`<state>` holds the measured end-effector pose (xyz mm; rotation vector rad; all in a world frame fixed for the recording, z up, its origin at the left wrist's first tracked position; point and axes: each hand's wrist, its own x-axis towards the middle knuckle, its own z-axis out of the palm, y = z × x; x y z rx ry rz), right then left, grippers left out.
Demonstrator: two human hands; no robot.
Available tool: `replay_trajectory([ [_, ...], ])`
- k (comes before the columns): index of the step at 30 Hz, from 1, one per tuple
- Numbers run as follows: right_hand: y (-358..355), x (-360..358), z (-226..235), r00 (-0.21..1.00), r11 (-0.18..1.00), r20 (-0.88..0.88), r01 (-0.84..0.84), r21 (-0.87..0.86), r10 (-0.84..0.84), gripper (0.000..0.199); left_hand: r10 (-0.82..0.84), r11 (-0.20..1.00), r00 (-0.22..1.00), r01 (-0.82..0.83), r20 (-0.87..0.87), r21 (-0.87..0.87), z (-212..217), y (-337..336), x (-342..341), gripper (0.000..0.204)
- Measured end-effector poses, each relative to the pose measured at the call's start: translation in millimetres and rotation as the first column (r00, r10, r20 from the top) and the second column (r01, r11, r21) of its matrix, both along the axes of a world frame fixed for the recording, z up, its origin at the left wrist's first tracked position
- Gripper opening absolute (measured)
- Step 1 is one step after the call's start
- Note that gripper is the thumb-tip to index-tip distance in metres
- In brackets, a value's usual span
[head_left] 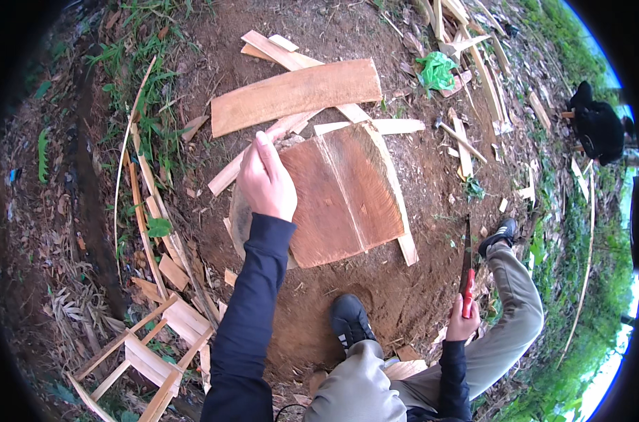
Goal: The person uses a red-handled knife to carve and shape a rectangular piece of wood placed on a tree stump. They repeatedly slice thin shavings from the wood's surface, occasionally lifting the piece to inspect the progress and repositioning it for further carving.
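Note:
Before me lies a broad reddish-brown wood block (340, 193) with a pale line across its top. My left hand (267, 179) is closed, over the block's left side, fingertips raised and pressed together. Whether something small is pinched in it I cannot make out. Low on the right, my right hand (462, 323) grips the red handle of a long, narrow, dark-bladed tool (467, 260). Its blade points away from me, apart from the block; whether it has teeth is too small to tell. Beyond the block a wide curved board (295, 95) lies across thinner planks (274, 53).
A hammer (460, 141) lies on the soil right of the block. A green plastic bag (437, 72) is near a pile of split wood (485, 63). A wooden frame (147, 359) stands at lower left, beside long strips (147, 225). My shoes (351, 320) flank the near ground.

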<state>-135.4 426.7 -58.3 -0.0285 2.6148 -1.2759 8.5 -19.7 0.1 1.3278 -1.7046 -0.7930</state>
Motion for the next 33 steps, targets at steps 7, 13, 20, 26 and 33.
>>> replay_trajectory([
  [7,23,-12,-2,0.988,0.985,-0.083,-0.118,0.126,0.129,0.021,-0.211,0.912,0.967,0.248,0.146,-0.327,32,31,21,0.033],
  [13,16,-10,-1,0.995,0.994,-0.01,-0.103,0.033,0.103,0.017,-0.382,0.834,0.418,0.541,0.824,0.112,47,129,25,0.107],
  [20,40,-19,-9,0.997,0.999,0.073,0.007,-0.042,-0.004,0.018,-0.243,0.683,0.403,0.717,0.882,-0.139,25,92,20,0.085],
  [26,31,-19,0,0.999,0.999,0.041,0.007,-0.038,-0.005,0.021,-0.378,0.788,0.434,0.615,0.818,0.038,38,55,-4,0.056],
  [33,27,-10,-4,0.994,0.998,-0.088,-0.066,-0.004,0.065,0.021,-0.659,0.745,0.689,0.654,0.302,0.132,79,98,-16,0.022],
])
